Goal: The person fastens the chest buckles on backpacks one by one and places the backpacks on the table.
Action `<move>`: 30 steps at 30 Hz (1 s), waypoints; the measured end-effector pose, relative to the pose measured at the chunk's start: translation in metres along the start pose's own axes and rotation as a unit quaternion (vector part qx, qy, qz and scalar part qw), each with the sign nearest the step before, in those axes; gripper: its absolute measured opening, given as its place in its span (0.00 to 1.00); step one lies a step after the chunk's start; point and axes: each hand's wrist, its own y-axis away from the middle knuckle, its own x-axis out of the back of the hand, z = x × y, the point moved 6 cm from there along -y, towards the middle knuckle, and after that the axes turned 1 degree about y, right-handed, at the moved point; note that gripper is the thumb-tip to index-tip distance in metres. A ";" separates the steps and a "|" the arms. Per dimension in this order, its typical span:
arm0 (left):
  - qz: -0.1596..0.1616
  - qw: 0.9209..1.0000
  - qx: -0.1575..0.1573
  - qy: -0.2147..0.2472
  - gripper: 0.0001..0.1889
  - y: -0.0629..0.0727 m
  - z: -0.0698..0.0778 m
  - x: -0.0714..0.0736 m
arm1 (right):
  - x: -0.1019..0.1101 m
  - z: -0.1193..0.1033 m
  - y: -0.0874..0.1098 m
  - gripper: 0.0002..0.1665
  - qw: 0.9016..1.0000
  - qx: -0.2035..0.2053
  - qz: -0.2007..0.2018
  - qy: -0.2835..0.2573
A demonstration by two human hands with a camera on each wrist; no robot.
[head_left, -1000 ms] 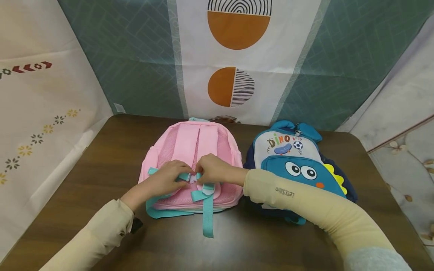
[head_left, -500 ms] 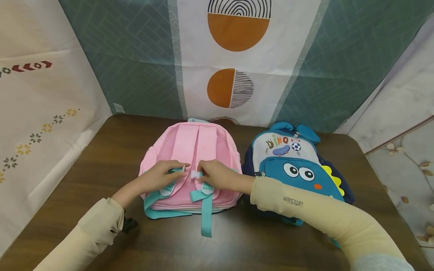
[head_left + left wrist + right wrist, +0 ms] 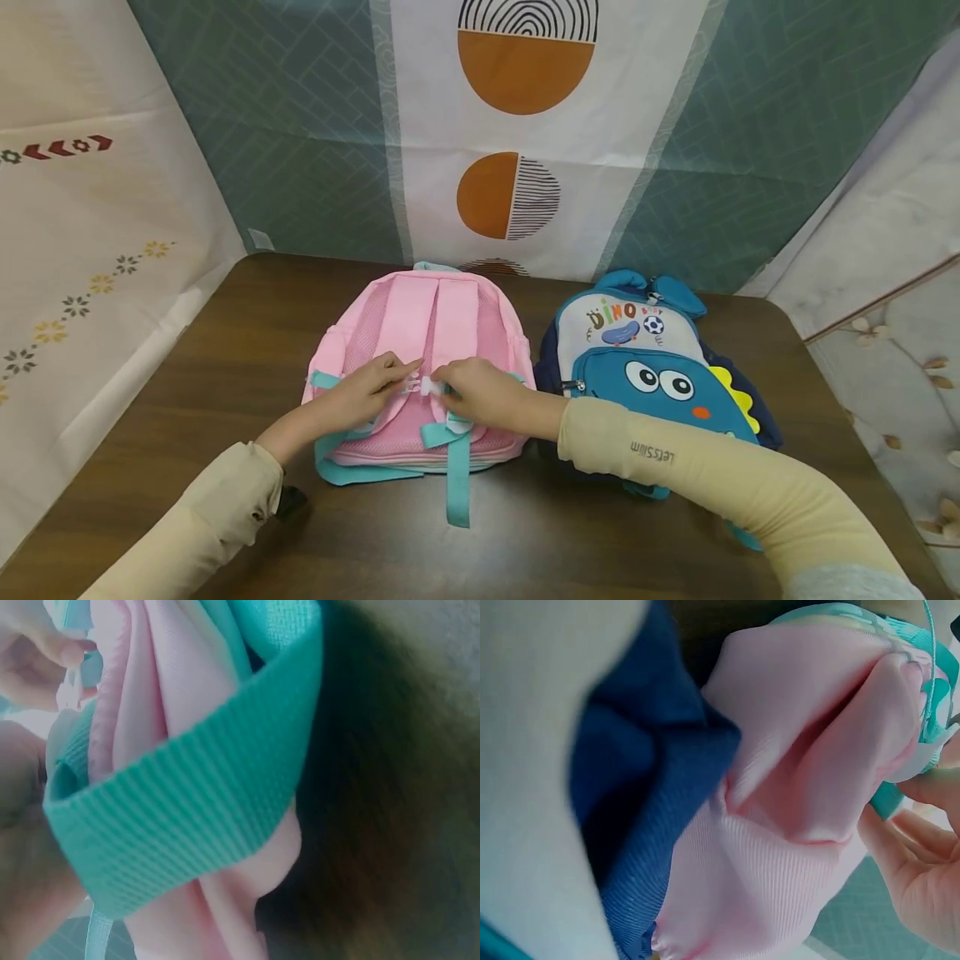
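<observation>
A pink backpack lies with its shoulder-strap side up. My left hand pinches the pronged half of a white side-release buckle, its prongs pointing right. Facing it, the socket half is pinched between my right thumb and fingers. The two halves sit very close at the middle of the bag, between the shoulder straps. In the left wrist view a teal strap loops across the pink cloth and partly hides my left hand. The right wrist view shows my right hand at a teal strap end.
To the right lies a blue dinosaur backpack, partly under my right forearm. A loose teal strap hangs toward the front of the brown table. A patterned cloth hangs behind the table.
The buckle's halves were together one second ago, then stood apart half a second ago. Now my left hand has moved right, bringing the prongs close to the socket again.
</observation>
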 end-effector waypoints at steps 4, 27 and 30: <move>-0.014 1.000 -0.018 -0.015 0.29 0.001 0.001 -0.002 | 0.003 -0.005 0.001 0.18 0.999 0.007 0.014 0.033; 0.008 0.999 -0.001 -0.037 0.13 0.001 -0.005 0.008 | -0.001 -0.013 0.008 0.18 0.987 0.007 0.054 0.154; 0.004 0.999 -0.004 -0.046 0.13 -0.001 -0.004 0.009 | -0.003 -0.010 0.005 0.15 0.988 0.004 0.045 0.145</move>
